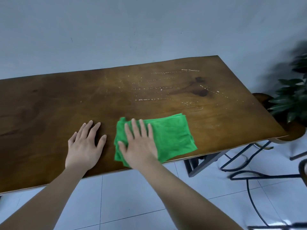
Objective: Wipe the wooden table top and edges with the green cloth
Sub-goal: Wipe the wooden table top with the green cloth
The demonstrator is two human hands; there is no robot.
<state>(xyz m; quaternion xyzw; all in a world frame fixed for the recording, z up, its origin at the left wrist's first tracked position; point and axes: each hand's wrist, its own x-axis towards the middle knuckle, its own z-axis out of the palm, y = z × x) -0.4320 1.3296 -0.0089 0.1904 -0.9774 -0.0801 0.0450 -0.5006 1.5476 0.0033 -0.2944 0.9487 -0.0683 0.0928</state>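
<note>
A folded green cloth (pixel 172 138) lies on the wooden table top (pixel 66 100) close to the near edge, right of centre. My right hand (pixel 141 145) presses flat on the cloth's left half with straight, spread fingers. My left hand (pixel 86 145) rests flat on the bare wood just left of the cloth, fingers spread, not touching it. Rows of pale droplets and streaks (pixel 159 88) mark the wood beyond the cloth toward the far right.
A grey wall stands directly behind the table. A potted plant (pixel 292 97) sits off the table's right end beside a brown wooden piece (pixel 262 98). Black metal legs and a cable (pixel 249 176) lie on the white tiled floor at the lower right.
</note>
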